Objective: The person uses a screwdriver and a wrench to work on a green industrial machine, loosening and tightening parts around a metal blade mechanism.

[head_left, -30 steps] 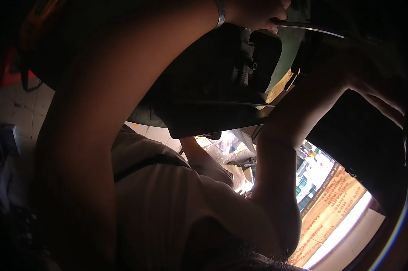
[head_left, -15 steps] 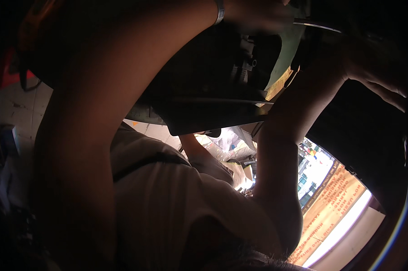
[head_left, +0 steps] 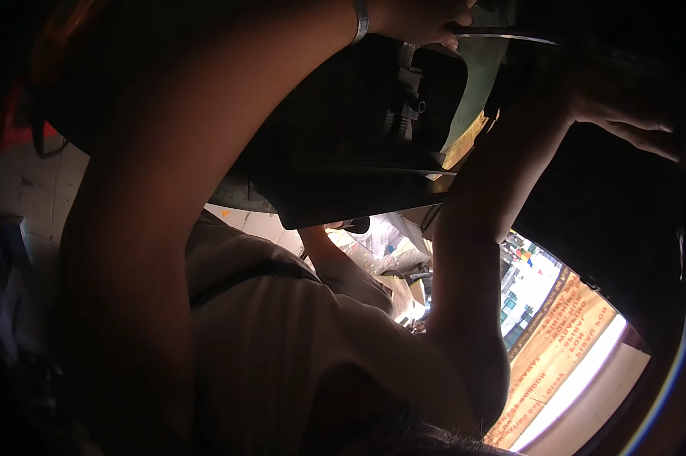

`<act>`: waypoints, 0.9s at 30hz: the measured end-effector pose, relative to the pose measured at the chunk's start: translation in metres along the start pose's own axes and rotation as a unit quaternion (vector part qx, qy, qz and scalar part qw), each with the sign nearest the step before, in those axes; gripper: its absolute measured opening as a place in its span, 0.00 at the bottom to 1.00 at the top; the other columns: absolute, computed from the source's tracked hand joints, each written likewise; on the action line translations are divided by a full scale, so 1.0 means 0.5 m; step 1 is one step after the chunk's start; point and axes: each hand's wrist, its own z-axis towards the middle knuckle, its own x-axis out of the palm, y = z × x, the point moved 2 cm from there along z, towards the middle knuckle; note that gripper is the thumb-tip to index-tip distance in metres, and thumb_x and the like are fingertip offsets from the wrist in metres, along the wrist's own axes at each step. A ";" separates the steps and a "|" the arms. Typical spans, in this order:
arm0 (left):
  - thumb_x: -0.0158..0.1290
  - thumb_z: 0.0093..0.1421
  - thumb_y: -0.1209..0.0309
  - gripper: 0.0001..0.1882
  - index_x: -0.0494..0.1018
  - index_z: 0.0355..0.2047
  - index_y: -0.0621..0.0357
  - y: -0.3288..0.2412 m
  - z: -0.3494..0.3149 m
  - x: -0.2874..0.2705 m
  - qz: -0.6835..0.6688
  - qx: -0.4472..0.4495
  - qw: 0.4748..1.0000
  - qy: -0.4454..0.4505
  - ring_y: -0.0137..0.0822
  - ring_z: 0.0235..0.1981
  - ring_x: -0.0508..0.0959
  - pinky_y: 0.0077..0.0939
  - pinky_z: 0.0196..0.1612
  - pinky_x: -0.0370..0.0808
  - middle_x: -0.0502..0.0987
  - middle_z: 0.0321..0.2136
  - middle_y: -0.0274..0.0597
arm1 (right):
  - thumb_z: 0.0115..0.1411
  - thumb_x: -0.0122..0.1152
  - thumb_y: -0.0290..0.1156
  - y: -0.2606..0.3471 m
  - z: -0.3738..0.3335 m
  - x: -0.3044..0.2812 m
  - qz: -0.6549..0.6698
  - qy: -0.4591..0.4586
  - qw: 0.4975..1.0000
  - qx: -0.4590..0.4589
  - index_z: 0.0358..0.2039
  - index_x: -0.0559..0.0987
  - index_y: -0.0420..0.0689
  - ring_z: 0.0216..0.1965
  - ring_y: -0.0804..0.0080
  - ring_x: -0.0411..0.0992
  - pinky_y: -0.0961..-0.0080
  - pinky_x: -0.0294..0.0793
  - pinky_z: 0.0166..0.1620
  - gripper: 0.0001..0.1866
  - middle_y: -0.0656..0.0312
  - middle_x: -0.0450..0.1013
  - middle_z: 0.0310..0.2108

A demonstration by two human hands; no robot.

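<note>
My left arm reaches up across the picture to my left hand [head_left: 430,21] at the top, with a metal band at the wrist. Its fingers are curled together at the end of a thin strip with a shiny edge [head_left: 506,34]. Below that hand, a dark mechanism with a coiled part [head_left: 410,102] sits in a black recess. My right hand [head_left: 624,114] lies in shadow to the right, fingers stretched out along a large black panel [head_left: 609,205]. Its fingertips show; the rest of the hand is dim.
A black flap-like panel [head_left: 358,201] hangs between my arms. Beneath it a person's forearm [head_left: 324,247] shows beside bright plastic wrapping [head_left: 377,239]. A printed orange-brown banner [head_left: 556,357] stands at the lower right. Pale floor tiles [head_left: 35,182] and a red object [head_left: 23,125] are on the left.
My left hand has come slightly left and down, and the shiny-edged strip has shifted left with it. The mechanism and the right hand's fingers have also shifted a little left in the picture.
</note>
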 end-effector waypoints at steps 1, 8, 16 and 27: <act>0.61 0.60 0.52 0.18 0.84 0.34 0.55 0.001 -0.013 0.002 -0.025 -0.005 1.000 0.008 0.42 0.51 0.76 0.44 0.62 0.65 0.79 0.38 0.41 | 0.64 0.64 0.35 0.014 -0.010 -0.005 0.005 0.006 1.000 0.008 0.43 0.79 0.38 0.35 0.66 0.77 0.71 0.77 0.41 0.14 0.56 0.78 0.37; 0.60 0.60 0.54 0.17 0.84 0.34 0.55 -0.014 -0.018 -0.006 -0.039 -0.005 0.999 0.003 0.41 0.51 0.75 0.43 0.63 0.64 0.78 0.38 0.41 | 0.63 0.68 0.35 0.114 -0.141 -0.116 -0.018 0.235 0.960 0.150 0.43 0.80 0.38 0.34 0.65 0.79 0.70 0.78 0.41 0.14 0.55 0.80 0.37; 0.59 0.61 0.55 0.15 0.83 0.33 0.54 -0.010 -0.007 0.024 -0.065 -0.023 0.998 0.003 0.41 0.50 0.76 0.44 0.62 0.65 0.78 0.39 0.41 | 0.57 0.69 0.25 0.162 -0.304 -0.192 -0.055 0.566 0.770 0.289 0.45 0.80 0.42 0.37 0.57 0.79 0.65 0.78 0.40 0.15 0.55 0.79 0.38; 0.60 0.64 0.57 0.17 0.82 0.43 0.57 0.011 -0.005 0.038 -0.007 0.052 0.998 -0.015 0.38 0.46 0.78 0.40 0.52 0.71 0.79 0.37 0.37 | 0.59 0.65 0.42 0.126 -0.337 -0.164 -0.164 0.623 0.740 0.193 0.40 0.82 0.44 0.36 0.53 0.80 0.60 0.78 0.43 0.16 0.52 0.80 0.38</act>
